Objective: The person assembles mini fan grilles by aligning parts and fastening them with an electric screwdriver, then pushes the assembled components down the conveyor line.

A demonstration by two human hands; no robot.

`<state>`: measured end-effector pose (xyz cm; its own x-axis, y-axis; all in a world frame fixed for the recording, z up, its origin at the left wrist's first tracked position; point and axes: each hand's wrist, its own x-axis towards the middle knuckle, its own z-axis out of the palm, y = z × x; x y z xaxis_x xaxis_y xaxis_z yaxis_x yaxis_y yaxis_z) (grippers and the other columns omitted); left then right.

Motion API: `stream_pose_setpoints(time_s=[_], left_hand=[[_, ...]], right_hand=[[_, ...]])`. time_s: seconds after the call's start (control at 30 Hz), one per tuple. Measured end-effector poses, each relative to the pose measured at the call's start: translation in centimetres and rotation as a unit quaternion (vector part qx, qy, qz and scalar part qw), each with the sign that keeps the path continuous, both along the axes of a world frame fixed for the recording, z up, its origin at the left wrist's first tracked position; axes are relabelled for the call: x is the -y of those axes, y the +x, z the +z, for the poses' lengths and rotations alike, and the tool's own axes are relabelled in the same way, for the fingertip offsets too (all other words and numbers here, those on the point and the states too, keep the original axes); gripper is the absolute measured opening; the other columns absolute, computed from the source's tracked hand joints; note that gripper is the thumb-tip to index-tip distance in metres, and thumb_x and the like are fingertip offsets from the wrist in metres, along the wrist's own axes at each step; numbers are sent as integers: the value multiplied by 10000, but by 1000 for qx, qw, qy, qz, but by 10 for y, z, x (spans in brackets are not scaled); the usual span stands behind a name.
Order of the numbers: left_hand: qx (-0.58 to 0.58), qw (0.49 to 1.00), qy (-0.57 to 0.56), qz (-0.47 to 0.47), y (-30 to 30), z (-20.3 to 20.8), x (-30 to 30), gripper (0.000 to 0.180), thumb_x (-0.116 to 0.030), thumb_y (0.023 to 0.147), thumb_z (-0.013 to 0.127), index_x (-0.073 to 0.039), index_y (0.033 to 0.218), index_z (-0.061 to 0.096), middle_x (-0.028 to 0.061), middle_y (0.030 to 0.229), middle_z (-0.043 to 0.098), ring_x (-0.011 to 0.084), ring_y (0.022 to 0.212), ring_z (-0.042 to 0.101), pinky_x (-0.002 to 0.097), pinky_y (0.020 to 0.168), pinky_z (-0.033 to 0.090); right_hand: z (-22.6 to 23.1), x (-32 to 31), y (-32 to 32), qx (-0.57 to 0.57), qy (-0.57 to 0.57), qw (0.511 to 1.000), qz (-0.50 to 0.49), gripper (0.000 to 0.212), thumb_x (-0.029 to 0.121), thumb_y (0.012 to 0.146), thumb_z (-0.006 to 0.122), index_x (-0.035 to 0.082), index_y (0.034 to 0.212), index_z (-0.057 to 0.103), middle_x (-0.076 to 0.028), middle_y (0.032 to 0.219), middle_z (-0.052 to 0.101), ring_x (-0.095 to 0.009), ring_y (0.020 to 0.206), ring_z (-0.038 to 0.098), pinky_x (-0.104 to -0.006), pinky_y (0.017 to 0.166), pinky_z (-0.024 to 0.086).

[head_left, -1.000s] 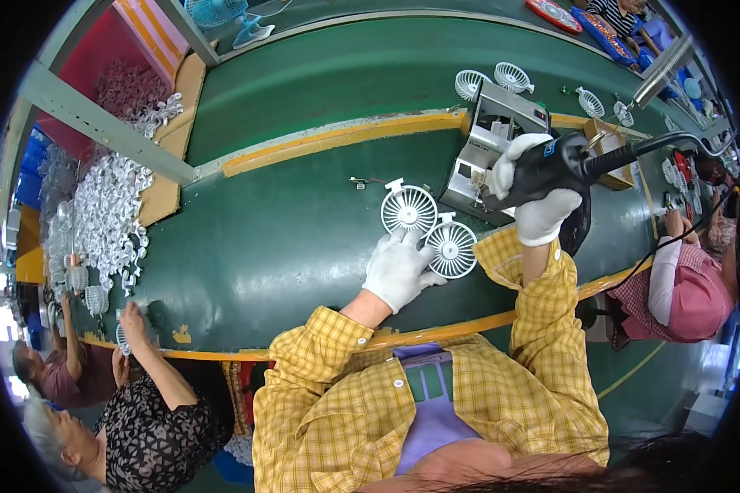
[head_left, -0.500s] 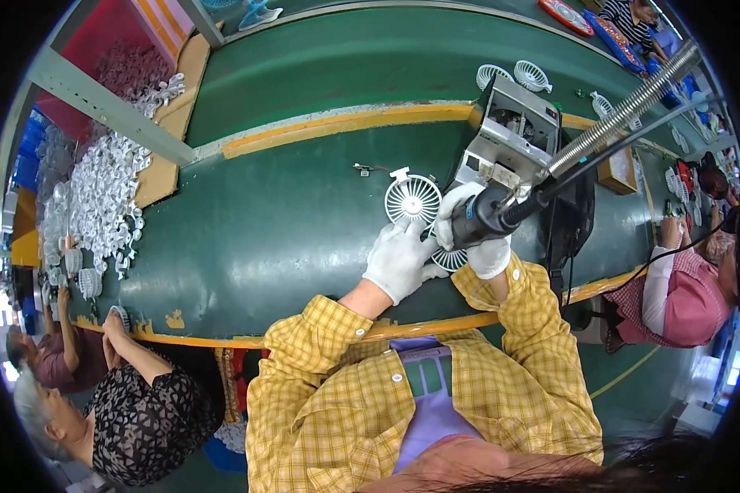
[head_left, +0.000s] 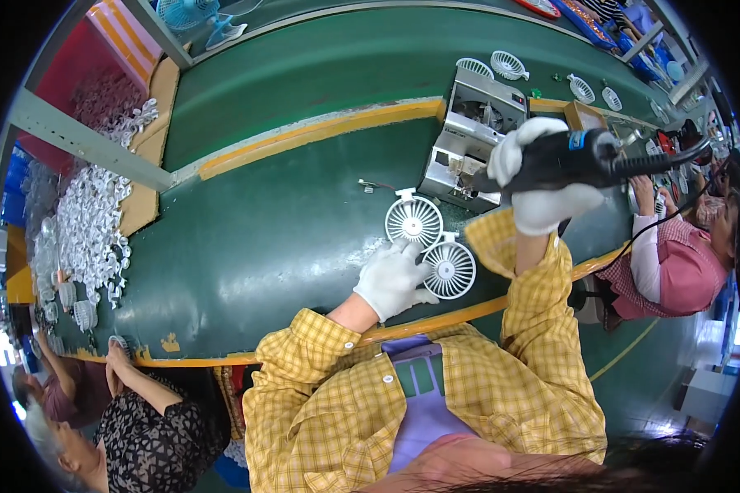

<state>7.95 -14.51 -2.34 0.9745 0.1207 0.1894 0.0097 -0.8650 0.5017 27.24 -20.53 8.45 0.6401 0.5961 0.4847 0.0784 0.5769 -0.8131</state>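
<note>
My left hand (head_left: 392, 281), in a white glove, rests on the green bench with its fingers stretched out. Its fingertips touch the rim of a round white fan grille (head_left: 413, 222), and the thumb side lies against a second white fan grille (head_left: 450, 269), nearer to me. In my gloved right hand (head_left: 554, 209) is a black electric screwdriver (head_left: 551, 159), raised off the bench and lying sideways, fingers wrapped round its body. The screwdriver's front end points left, in front of a metal box-shaped machine (head_left: 466, 156); its tip is hard to make out.
A small wired part (head_left: 376, 186) lies left of the grilles. Beyond the yellow-edged strip, more white grilles (head_left: 510, 65) sit on the green belt. Heaped white plastic parts (head_left: 90, 209) cover the left end. Co-workers sit on both sides; a metal post (head_left: 90, 135) rises at left.
My right hand has lifted the screwdriver off the nearer grille and carried it right and away, toward the metal machine. That grille is now uncovered. My left hand has stayed by the grilles.
</note>
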Motion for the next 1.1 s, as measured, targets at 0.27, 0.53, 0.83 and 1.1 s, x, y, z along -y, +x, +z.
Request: stream_pose_setpoints(time_s=[0.27, 0.53, 0.83, 1.1], left_hand=[[-35, 999, 19, -15, 5, 2, 2, 399, -443, 603, 725, -125, 829, 644, 107, 1033, 545, 282, 955, 529, 406, 764, 459], [-43, 999, 8, -20, 5, 3, 2, 408, -440, 612, 719, -118, 854, 654, 112, 1046, 537, 286, 971, 522, 406, 780, 460], [13, 1000, 5, -4, 4, 4, 4, 370, -400, 583, 735, -108, 789, 641, 101, 918, 536, 281, 929, 522, 411, 762, 454], [4, 999, 3, -32, 2, -2, 3, 376, -410, 600, 726, -104, 800, 637, 104, 923, 535, 285, 933, 519, 413, 753, 457]], right_hand=[[-14, 2, -12, 25, -76, 995, 53, 941, 870, 545, 489, 17, 943, 470, -31, 590, 482, -138, 488, 476, -266, 478, 408], [-50, -10, -37, -115, -31, 978, 171, 794, 672, 562, 725, -24, 897, 541, -56, 564, 514, -120, 455, 494, -207, 389, 379], [-59, -14, -31, -132, -48, 954, 266, 791, 639, 522, 767, -34, 874, 546, -63, 630, 526, -117, 495, 519, -205, 406, 399], [-12, -2, -16, 14, -47, 997, 67, 950, 899, 561, 424, 21, 920, 480, -29, 573, 479, -147, 470, 483, -286, 457, 420]])
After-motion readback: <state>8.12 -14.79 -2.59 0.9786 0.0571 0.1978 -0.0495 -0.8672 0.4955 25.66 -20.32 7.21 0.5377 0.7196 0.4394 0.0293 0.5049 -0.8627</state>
